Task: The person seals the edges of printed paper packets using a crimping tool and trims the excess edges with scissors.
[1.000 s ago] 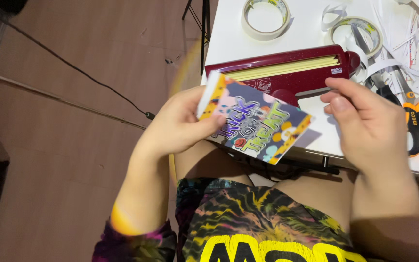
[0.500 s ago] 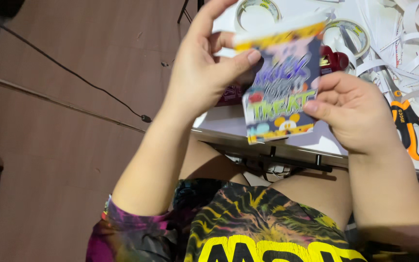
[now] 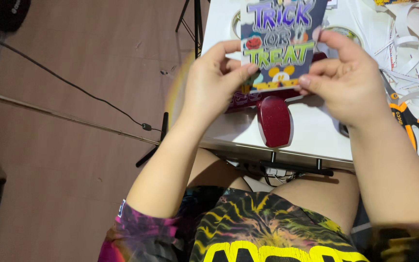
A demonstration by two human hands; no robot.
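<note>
Both hands hold up a colourful printed card (image 3: 278,46) with purple, grey and green lettering, upright over the white table (image 3: 311,136). My left hand (image 3: 217,82) pinches its left edge between thumb and fingers. My right hand (image 3: 347,80) pinches its lower right corner. Under the card stands a dark red glittery paper trimmer (image 3: 273,120), its rounded handle pointing toward me; the card and hands hide most of it.
Orange-handled scissors (image 3: 410,128) lie at the right beside a heap of white paper strips (image 3: 413,58). Tape rolls (image 3: 343,34) sit behind the card. A black cable (image 3: 73,87) and tripod legs (image 3: 192,19) cross the brown floor on the left.
The card has gone from tilted and low at the table edge to upright and higher, face toward me. Both hands rose with it and shifted their grip to its sides.
</note>
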